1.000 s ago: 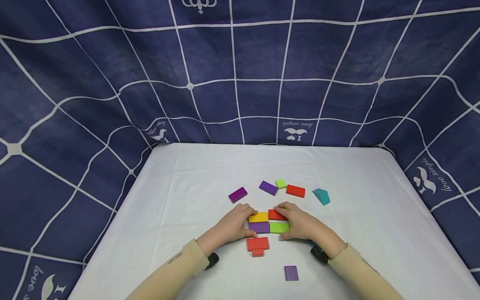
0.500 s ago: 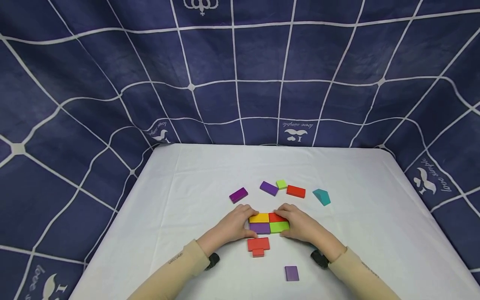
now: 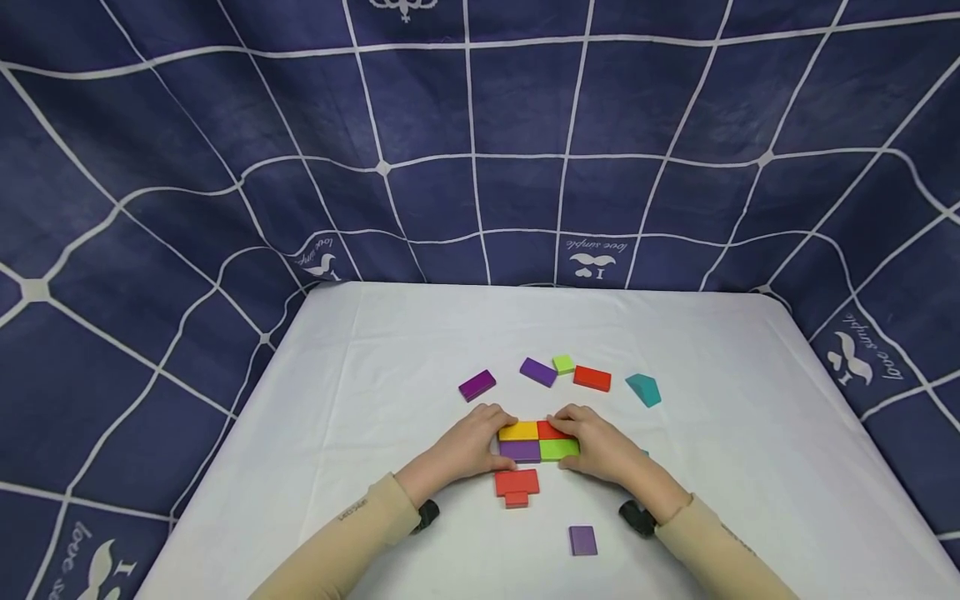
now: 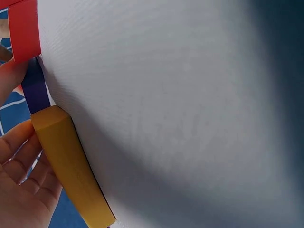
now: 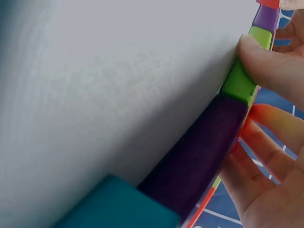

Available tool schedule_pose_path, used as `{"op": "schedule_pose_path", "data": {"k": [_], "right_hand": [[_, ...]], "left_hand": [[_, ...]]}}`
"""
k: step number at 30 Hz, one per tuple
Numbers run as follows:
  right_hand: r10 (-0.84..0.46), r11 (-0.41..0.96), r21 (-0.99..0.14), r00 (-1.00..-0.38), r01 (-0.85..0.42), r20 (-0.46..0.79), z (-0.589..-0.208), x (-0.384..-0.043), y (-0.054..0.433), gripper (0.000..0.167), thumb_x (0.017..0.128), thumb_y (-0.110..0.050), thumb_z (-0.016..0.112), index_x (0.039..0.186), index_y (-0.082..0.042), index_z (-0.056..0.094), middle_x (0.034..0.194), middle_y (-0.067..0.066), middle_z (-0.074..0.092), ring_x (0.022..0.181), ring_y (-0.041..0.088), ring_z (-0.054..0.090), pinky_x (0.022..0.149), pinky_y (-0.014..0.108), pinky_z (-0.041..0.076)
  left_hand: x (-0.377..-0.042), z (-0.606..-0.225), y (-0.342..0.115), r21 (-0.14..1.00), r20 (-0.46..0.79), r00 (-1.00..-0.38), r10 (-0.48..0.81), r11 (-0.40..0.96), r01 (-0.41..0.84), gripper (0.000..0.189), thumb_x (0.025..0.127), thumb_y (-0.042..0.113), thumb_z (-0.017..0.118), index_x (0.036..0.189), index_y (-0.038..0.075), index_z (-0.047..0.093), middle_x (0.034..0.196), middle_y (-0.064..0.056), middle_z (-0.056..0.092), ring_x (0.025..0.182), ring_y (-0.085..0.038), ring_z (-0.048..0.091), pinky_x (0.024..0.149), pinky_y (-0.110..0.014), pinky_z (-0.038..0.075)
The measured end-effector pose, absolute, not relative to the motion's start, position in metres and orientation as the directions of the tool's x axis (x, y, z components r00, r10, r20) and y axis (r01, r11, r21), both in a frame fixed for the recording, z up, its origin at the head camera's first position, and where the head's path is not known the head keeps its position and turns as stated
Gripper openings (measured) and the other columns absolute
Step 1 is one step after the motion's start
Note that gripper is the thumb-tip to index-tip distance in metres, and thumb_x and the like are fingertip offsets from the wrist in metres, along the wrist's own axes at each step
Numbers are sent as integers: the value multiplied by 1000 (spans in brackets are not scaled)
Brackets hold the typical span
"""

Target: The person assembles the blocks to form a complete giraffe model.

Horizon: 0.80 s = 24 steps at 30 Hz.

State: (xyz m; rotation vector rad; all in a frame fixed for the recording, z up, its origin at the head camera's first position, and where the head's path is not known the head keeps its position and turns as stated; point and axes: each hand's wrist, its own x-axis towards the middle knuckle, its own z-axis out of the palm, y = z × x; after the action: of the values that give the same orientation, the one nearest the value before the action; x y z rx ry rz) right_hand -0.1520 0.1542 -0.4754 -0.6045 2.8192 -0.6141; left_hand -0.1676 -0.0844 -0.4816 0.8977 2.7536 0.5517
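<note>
In the head view, a yellow block (image 3: 519, 432) and a red block (image 3: 549, 430) lie side by side behind a purple block (image 3: 520, 452) and a lime-green block (image 3: 559, 450). My left hand (image 3: 468, 442) grips the left end of this group, thumb at the front and fingers at the back. Around the right end, my right hand (image 3: 600, 443) does the same, its thumb (image 5: 266, 61) on the green block. A long yellow block (image 4: 71, 166) shows close beside the left hand in the left wrist view.
Two joined red blocks (image 3: 516, 482) lie just in front, and a purple square (image 3: 582, 540) nearer me. Behind are magenta (image 3: 477, 385), purple (image 3: 538, 372), small green (image 3: 563, 364), red (image 3: 592, 378) and teal (image 3: 644, 389) blocks. Another teal block (image 5: 118, 204) sits near my right wrist.
The red block has shifted slightly toward me, and its back edge now lines up with the yellow block's. Both hands keep their hold in nearly the same place.
</note>
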Motion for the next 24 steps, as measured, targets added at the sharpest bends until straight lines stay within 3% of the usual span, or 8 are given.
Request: {"op": "schedule_pose_path", "data": {"k": [16, 21, 24], "right_hand": [[-403, 805, -516, -908, -291, -117, -478, -157, 157, 67, 73, -21, 88, 134, -11, 62, 119, 1, 62, 112, 19, 56, 99, 40, 53], [-429, 790, -524, -898, -318, -101, -478, -156, 158, 67, 73, -20, 88, 134, -9, 62, 117, -1, 62, 111, 18, 56, 98, 40, 53], [-430, 786, -530, -898, -319, -98, -478, -156, 160, 67, 73, -20, 88, 134, -10, 62, 117, -1, 62, 111, 18, 56, 98, 40, 53]], "left_hand": [[-168, -480, -90, 447, -79, -801, 593, 739, 503, 66, 84, 48, 75, 136, 10, 58, 129, -3, 60, 119, -19, 53, 108, -35, 47], [-168, -468, -102, 530, -30, -851, 525, 730, 432, 48, 90, 35, 71, 131, 11, 61, 133, -5, 60, 127, -22, 52, 111, -42, 44], [-164, -460, -107, 554, 8, -866, 500, 718, 420, 35, 91, 28, 71, 122, 12, 67, 124, -3, 63, 118, -21, 57, 106, -42, 48]]}}
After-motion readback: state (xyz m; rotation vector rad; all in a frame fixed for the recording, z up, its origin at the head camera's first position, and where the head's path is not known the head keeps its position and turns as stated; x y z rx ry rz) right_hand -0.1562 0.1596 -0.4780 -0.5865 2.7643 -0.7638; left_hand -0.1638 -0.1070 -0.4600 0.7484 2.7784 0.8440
